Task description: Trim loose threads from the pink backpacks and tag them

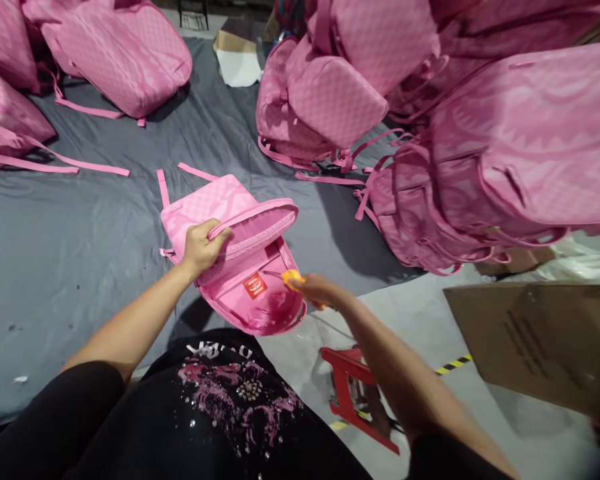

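Observation:
An open pink backpack (pixel 240 220) lies on the grey cloth in front of me, its inside showing a red label (pixel 255 285). My left hand (pixel 203 245) is closed on the rim of the bag's opening and holds it apart. My right hand (pixel 313 290) is closed around a small yellow-handled tool (pixel 291 275), with the tip reaching into the bag near the label.
Pink backpacks are piled high at the right (pixel 480 133) and lie at the upper left (pixel 125 53). The grey cloth (pixel 70 233) covers the floor. A red plastic stool (pixel 355 393) stands below my right arm. Flat cardboard (pixel 540 340) lies at the right.

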Tool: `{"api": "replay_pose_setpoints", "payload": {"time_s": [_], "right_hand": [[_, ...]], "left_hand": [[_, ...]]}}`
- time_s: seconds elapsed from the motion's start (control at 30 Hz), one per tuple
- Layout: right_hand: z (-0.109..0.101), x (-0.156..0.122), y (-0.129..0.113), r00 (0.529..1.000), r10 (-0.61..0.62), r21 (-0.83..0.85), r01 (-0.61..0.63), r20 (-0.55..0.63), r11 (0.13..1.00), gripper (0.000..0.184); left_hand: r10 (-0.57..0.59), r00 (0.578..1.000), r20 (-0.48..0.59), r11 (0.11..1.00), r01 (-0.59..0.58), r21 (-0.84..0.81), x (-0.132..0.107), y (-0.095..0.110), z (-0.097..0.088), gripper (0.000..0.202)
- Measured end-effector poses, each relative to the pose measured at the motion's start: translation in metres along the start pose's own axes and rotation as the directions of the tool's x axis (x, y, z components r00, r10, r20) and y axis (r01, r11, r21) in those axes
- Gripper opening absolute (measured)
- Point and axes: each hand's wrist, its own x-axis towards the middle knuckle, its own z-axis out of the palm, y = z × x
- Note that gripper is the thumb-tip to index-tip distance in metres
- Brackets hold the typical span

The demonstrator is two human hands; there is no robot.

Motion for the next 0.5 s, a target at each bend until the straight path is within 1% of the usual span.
{"api": "replay_pose_setpoints", "payload": {"time_s": [0.03,0.07,0.1,0.17,0.23,0.27,0.3,0.33,0.37,0.4,0.43,0.47,0.5], "right_hand": [[-0.012,-0.008,-0.004,0.998,0.058,-0.113,-0.062,-0.039,0.992,0.054],[-0.020,-0.015,-0.007,0.995,0.096,-0.186,-0.100,-0.032,0.978,0.055],[-0.023,-0.021,-0.009,0.992,0.122,-0.229,-0.118,0.006,0.966,0.056],[-0.024,-0.032,-0.009,0.983,0.167,-0.264,-0.141,0.080,0.954,0.057],[-0.021,-0.042,-0.003,0.976,0.194,-0.247,-0.164,0.102,0.955,0.055],[-0.020,-0.045,0.002,0.975,0.187,-0.196,-0.161,0.123,0.967,0.055],[-0.020,-0.048,0.007,0.978,0.143,-0.100,-0.129,0.155,0.987,0.055],[-0.020,-0.049,0.012,0.982,0.067,0.039,-0.075,0.178,0.996,0.055],[-0.020,-0.048,0.016,0.984,-0.022,0.202,-0.014,0.176,0.979,0.057],[-0.018,-0.046,0.020,0.986,-0.093,0.362,0.038,0.137,0.931,0.059],[-0.014,-0.041,0.023,0.988,-0.130,0.499,0.071,0.084,0.864,0.060],[-0.008,-0.035,0.025,0.989,-0.141,0.612,0.082,0.049,0.787,0.061],[0.000,-0.028,0.026,0.989,-0.143,0.706,0.068,0.047,0.705,0.062]], "left_hand": [[-0.004,1.000,0.003,1.000,0.004,-0.005,-0.001,0.000,0.000,0.041],[-0.011,1.000,0.005,1.000,0.011,-0.009,-0.003,-0.001,-0.001,0.040],[-0.021,1.000,0.006,1.000,0.021,-0.010,-0.004,-0.001,-0.001,0.040],[-0.045,0.999,-0.002,0.999,0.045,-0.006,-0.004,-0.003,-0.003,0.039],[-0.069,0.998,-0.008,0.998,0.069,-0.006,-0.004,-0.005,-0.005,0.039],[-0.081,0.997,-0.008,0.997,0.081,-0.010,-0.004,-0.006,-0.005,0.040],[-0.092,0.996,-0.009,0.996,0.092,-0.016,-0.004,-0.007,-0.006,0.040],[-0.103,0.995,-0.008,0.994,0.103,-0.023,-0.005,-0.008,-0.006,0.040],[-0.114,0.993,-0.006,0.993,0.114,-0.028,-0.005,-0.008,-0.005,0.039],[-0.123,0.992,-0.006,0.992,0.122,-0.032,-0.006,-0.008,-0.005,0.039],[-0.128,0.992,-0.003,0.991,0.127,-0.033,-0.006,-0.009,-0.004,0.039],[-0.129,0.992,0.004,0.991,0.129,-0.034,-0.007,-0.009,-0.003,0.039],[-0.128,0.992,0.011,0.991,0.128,-0.034,-0.008,-0.009,-0.003,0.039]]}}
